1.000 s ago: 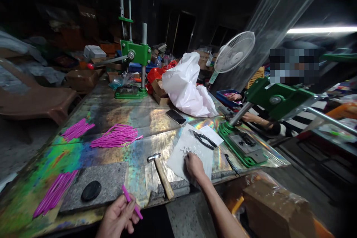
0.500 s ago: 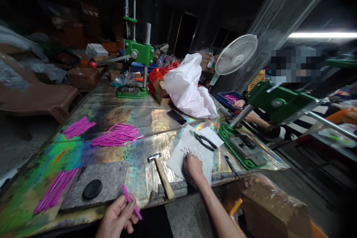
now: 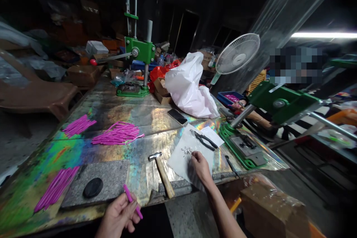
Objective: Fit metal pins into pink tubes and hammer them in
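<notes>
Low at the table's front edge, my left hand [image 3: 118, 212] pinches a short magenta stick [image 3: 127, 192] between thumb and fingers. My right hand [image 3: 200, 165] is closed, fingertips together, just above a white sheet [image 3: 177, 166]. Whether anything sits in that pinch is too small to make out. Beside its fingertips lies a small heap of short silvery pins [image 3: 185, 151]. Black-handled pliers [image 3: 205, 141] rest on the sheet behind the hand. Between my hands a hammer [image 3: 164, 178] lies with its wooden handle toward me.
Magenta sticks lie in a middle pile [image 3: 117, 134], a far-left pile [image 3: 79, 125] and a near-left pile [image 3: 57, 189]. A stone slab [image 3: 115, 174] bears a black disc [image 3: 93, 187]. Green presses stand at the back [image 3: 142, 50] and right [image 3: 281, 100]. Another person's hand [image 3: 238, 105] is beyond.
My right hand has moved slightly right and lifted back from the pins, uncovering more of them. The left hand keeps its grip on the magenta stick, almost unmoved.
</notes>
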A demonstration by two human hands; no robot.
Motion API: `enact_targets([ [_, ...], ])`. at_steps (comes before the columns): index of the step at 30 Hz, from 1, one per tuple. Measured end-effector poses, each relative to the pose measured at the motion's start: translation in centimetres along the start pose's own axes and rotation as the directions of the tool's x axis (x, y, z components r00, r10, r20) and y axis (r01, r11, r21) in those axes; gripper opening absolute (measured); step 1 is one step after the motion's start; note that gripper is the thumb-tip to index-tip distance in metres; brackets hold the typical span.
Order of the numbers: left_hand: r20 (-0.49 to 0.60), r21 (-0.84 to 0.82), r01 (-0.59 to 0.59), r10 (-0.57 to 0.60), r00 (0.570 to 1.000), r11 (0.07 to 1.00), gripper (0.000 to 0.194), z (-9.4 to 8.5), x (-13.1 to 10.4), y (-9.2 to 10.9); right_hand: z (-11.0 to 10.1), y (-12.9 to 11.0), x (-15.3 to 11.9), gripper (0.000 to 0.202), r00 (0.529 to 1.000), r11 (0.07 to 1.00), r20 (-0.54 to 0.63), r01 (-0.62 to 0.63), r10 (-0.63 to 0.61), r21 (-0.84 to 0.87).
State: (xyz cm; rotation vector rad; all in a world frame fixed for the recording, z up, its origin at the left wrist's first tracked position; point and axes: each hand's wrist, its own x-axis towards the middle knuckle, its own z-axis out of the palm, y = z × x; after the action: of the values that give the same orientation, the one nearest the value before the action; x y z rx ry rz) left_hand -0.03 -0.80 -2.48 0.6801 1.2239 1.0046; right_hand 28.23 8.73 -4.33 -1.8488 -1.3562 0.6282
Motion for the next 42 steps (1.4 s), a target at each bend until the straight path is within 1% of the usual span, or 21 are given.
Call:
enact_targets([
  [2, 0.024, 0.025, 0.016, -0.017, 1.0, 1.0, 0.042, -0.1, -0.1, 0.1, -0.1, -0.5, -0.7, 0.02, 1.0, 0.988, 0.026, -0.002, -0.002, 0.151],
  [4, 0.041, 0.057, -0.001, -0.001, 0.999, 0.998, 0.04, 0.0, -0.2, 0.3, 0.1, -1.5, -1.7, 0.022, 0.997, 0.956, 0.08, -0.029, 0.006, 0.292],
  [8, 0.096, 0.127, -0.061, 0.049, 0.994, 0.99, 0.036, 0.2, -0.4, 1.2, 1.1, -4.6, -4.6, 0.026, 0.971, 0.854, 0.24, -0.138, 0.016, 0.502],
  [10, 0.112, 0.13, -0.097, 0.082, 0.99, 0.987, 0.035, 0.5, -0.6, 1.8, 1.8, -6.4, -6.3, 0.027, 0.947, 0.8, 0.321, -0.2, 0.01, 0.566],
  [13, 0.145, 0.123, -0.139, 0.12, 0.982, 0.983, 0.033, 1.1, -0.7, 2.5, 3.1, -8.5, -8.7, 0.028, 0.908, 0.737, 0.418, -0.285, 0.003, 0.613],
  [15, 0.165, 0.107, -0.158, 0.139, 0.977, 0.982, 0.032, 1.5, -0.7, 2.7, 3.9, -9.5, -10.1, 0.028, 0.889, 0.693, 0.457, -0.321, -0.013, 0.645],
  [19, 0.191, 0.086, -0.195, 0.176, 0.966, 0.977, 0.03, 1.9, -0.7, 2.6, 5.6, -10.6, -12.0, 0.025, 0.87, 0.633, 0.49, -0.347, -0.058, 0.692],
  [21, 0.196, 0.087, -0.212, 0.192, 0.962, 0.973, 0.028, 1.7, -0.9, 2.6, 6.1, -11.1, -12.6, 0.025, 0.858, 0.633, 0.508, -0.355, -0.071, 0.688],
  [23, 0.2, 0.094, -0.23, 0.208, 0.957, 0.969, 0.026, 1.5, -1.1, 2.7, 6.4, -11.5, -13.0, 0.025, 0.852, 0.654, 0.515, -0.34, -0.09, 0.676],
  [25, 0.203, 0.108, -0.25, 0.225, 0.953, 0.962, 0.025, 1.1, -1.4, 2.8, 6.4, -11.7, -13.3, 0.025, 0.861, 0.719, 0.493, -0.267, -0.121, 0.642],
  [28, 0.209, 0.121, -0.256, 0.227, 0.951, 0.959, 0.023, 0.7, -1.7, 3.0, 6.1, -11.7, -13.3, 0.025, 0.866, 0.833, 0.461, -0.102, -0.195, 0.544],
  [30, 0.209, 0.124, -0.247, 0.218, 0.953, 0.961, 0.022, 0.6, -1.8, 3.0, 5.9, -11.6, -13.1, 0.026, 0.848, 0.879, 0.477, -0.028, -0.231, 0.476],
  [32, 0.212, 0.116, -0.247, 0.219, 0.953, 0.962, 0.022, 0.5, -1.7, 2.8, 5.7, -11.6, -13.0, 0.027, 0.823, 0.907, 0.517, -0.005, -0.235, 0.42],
  [35, 0.196, 0.072, -0.242, 0.225, 0.954, 0.968, 0.024, 0.4, -1.6, 2.7, 5.6, -11.7, -12.9, 0.029, 0.798, 0.923, 0.564, -0.025, -0.213, 0.384],
  [37, 0.157, 0.002, -0.215, 0.212, 0.965, 0.977, 0.025, 0.2, -1.5, 2.8, 5.6, -12.0, -13.0, 0.031, 0.798, 0.911, 0.573, -0.076, -0.189, 0.406],
  [39, 0.091, -0.105, -0.176, 0.186, 0.978, 0.979, 0.024, -0.1, -1.5, 3.1, 5.6, -12.2, -13.2, 0.033, 0.805, 0.882, 0.576, -0.163, -0.141, 0.443],
  [42, -0.005, -0.273, -0.15, 0.154, 0.988, 0.95, 0.025, -0.4, -1.4, 3.8, 5.9, -12.4, -13.7, 0.035, 0.799, 0.805, 0.596, -0.304, -0.076, 0.51],
])
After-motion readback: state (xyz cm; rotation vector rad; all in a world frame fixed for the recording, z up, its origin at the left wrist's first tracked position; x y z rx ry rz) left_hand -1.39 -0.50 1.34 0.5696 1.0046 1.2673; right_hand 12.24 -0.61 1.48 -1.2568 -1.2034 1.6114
